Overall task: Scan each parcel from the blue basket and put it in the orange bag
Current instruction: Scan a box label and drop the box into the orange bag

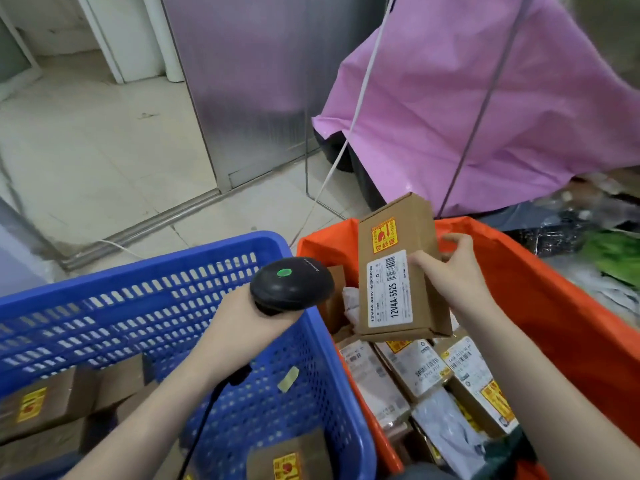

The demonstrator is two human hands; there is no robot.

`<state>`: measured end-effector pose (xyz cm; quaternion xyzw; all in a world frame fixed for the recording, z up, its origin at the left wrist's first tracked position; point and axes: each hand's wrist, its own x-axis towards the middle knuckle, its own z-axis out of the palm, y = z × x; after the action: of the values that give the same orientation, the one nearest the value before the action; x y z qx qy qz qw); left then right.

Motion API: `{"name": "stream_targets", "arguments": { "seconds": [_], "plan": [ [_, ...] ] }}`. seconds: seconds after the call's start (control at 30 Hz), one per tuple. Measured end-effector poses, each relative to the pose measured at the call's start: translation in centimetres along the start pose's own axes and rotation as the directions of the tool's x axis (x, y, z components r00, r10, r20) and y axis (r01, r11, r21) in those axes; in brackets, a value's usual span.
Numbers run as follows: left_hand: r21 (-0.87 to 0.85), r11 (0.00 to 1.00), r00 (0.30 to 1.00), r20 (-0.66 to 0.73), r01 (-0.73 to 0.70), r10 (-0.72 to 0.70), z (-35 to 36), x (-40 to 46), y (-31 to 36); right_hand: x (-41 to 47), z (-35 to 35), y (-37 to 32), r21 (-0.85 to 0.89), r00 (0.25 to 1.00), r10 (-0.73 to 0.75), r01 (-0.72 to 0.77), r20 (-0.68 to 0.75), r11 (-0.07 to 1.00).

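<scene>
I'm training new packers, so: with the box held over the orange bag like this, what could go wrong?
The right hand pinches the cardboard box only at one edge, so it may slip. The scanner in the left hand points past the label, risking an unscanned drop into the orange bag.

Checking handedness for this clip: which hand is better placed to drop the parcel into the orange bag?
Right. The right hand holds the parcel above the orange bag; the left hand grips the scanner.
</scene>
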<state>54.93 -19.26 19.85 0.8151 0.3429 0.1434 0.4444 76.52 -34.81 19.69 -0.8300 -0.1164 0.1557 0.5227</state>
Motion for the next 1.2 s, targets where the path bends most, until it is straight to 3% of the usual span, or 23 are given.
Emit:
{"name": "stream_targets", "arguments": {
  "seconds": [0.2,0.4,0.67,0.83,1.0,1.2],
  "plan": [
    [0.011,1.000,0.997,0.072,0.000,-0.001,3.0,1.3,0.2,-0.3,-0.5,6.0,0.232,0.935,0.344,-0.355,0.088,0.906],
    [0.046,0.999,0.998,0.067,0.004,-0.007,4.4,1.2,-0.2,-1.4,0.2,11.2,0.196,0.897,0.384,-0.426,0.218,0.884],
    [0.102,0.995,0.998,0.062,0.008,-0.014,4.4,0.8,-1.6,-0.9,1.1,12.0,-0.074,0.910,0.223,-0.210,0.349,0.975],
    [0.102,0.994,0.997,0.075,0.025,-0.032,4.0,0.7,-2.0,-1.7,2.5,11.5,-0.300,0.911,0.072,0.058,0.406,0.952],
    [0.085,0.996,0.997,0.071,0.025,-0.031,2.8,0.4,-2.2,-1.9,2.7,10.0,-0.379,0.944,0.091,0.038,0.317,0.925],
    [0.020,1.000,0.999,0.030,0.022,-0.022,-1.5,-1.3,-2.8,-3.2,4.5,2.6,-0.303,0.930,-0.180,0.281,0.322,0.911]
  ]
}}
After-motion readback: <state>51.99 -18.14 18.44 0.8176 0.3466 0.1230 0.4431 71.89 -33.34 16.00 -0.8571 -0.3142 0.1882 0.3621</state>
